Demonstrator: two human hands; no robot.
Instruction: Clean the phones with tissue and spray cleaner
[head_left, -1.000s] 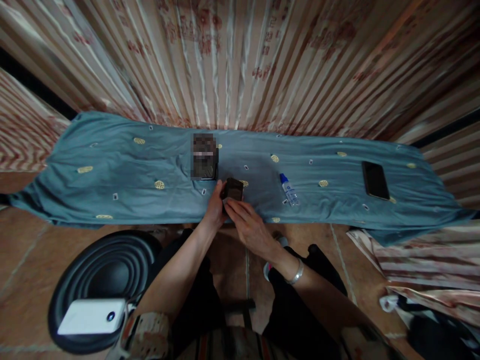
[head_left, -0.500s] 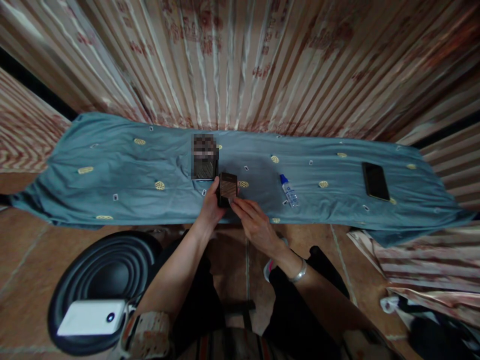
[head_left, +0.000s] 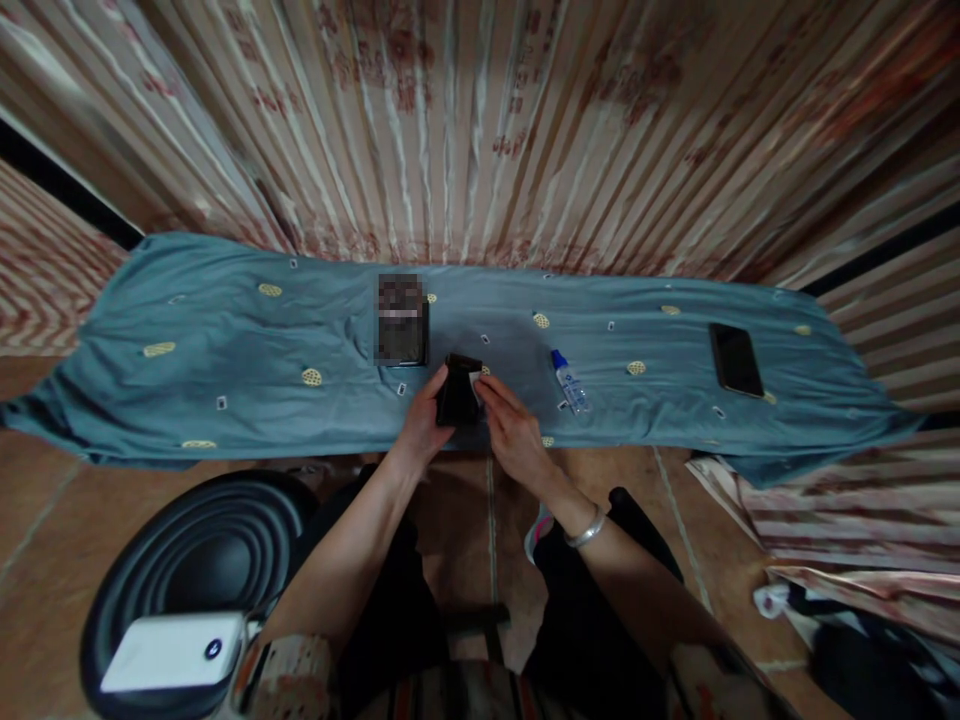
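Observation:
Near the front edge of the cloth-covered table, my left hand (head_left: 427,415) grips a small black rectangular case (head_left: 457,395) by its left side; its exact kind does not show. A small pale flat piece (head_left: 475,379) shows at the case's right side, pinched by the fingertips of my right hand (head_left: 510,425). To the right of my hands lies a clear bottle with a blue cap (head_left: 571,382). Behind and left of the case, a dark box-like item (head_left: 403,340) rests on the cloth, its top blurred out by pixels.
A blue-green cloth with yellow prints (head_left: 247,350) covers the long table. A black phone (head_left: 736,360) lies at the right. Below left, a white power bank (head_left: 172,652) sits on a black ringed stool (head_left: 135,560). Pleated curtains (head_left: 480,130) hang behind the table.
The case has turned in my left hand: its brownish ribbed face no longer shows, a black one does. My right hand has moved up along its right side, where the pale piece now shows.

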